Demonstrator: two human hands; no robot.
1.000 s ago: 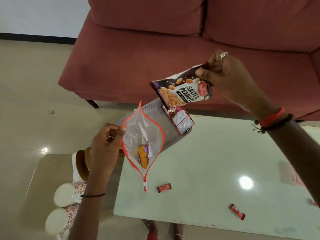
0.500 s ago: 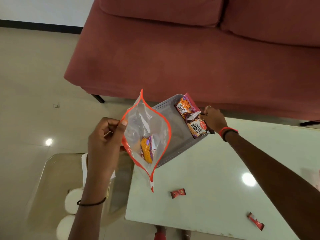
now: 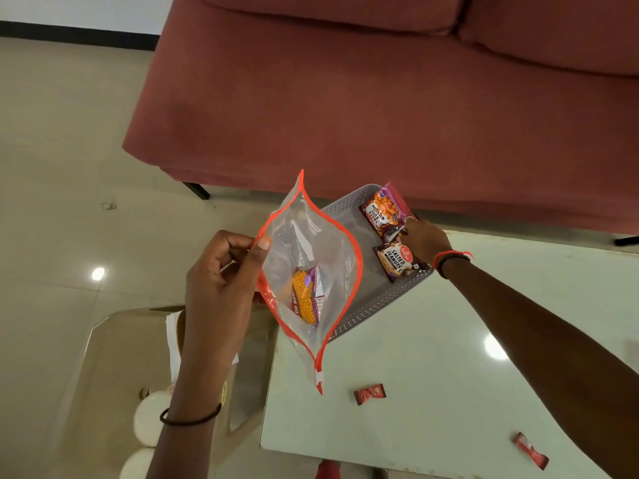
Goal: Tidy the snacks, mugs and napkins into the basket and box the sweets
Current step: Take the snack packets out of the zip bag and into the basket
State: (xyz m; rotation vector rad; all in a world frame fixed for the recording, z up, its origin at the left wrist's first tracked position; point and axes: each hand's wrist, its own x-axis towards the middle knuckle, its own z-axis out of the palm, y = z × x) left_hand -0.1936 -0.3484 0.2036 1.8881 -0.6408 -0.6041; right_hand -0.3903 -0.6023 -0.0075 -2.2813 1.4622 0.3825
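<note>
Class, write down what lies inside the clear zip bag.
One orange snack packet sits low inside the zip bag, which the left hand pinches. Anything behind that packet is hidden.

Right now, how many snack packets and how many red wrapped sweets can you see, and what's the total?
Snack packets: 3 (salted peanuts packet and maroon snack packet in the grey basket, orange bhujia packet in the zip bag)
Red wrapped sweets: 2 (both on the table)
Total: 5
</note>
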